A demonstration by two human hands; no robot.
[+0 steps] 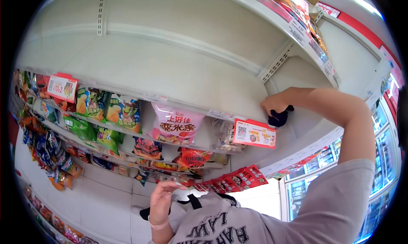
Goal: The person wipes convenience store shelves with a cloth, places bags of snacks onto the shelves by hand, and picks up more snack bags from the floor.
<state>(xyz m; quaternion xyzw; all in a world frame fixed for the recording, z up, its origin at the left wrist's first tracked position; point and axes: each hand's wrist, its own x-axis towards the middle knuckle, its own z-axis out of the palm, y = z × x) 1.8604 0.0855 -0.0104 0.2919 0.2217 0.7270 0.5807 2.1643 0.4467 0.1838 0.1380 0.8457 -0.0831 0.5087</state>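
Observation:
My right hand (pixel 276 102) is at the right end of the bare white shelf (pixel 178 69), its fingers closed on a bunched dark cloth (pixel 279 116) that touches the shelf near its front edge. My left hand (pixel 160 199) is raised in front of my grey shirt (pixel 272 227), fingers loosely bent and apart, with nothing visible in it. A pink snack bag (pixel 176 122) stands on the shelf level below, beside a clear bag (pixel 227 135). A red-and-white price card (pixel 255 133) hangs from the shelf edge, just below the cloth.
Green snack bags (pixel 123 112) and another price card (pixel 62 88) line the left. A strip of red packets (pixel 233 180) hangs low in the middle. A higher shelf (pixel 293 22) with packets juts out at upper right. Glass-doored coolers (pixel 382 159) stand at right.

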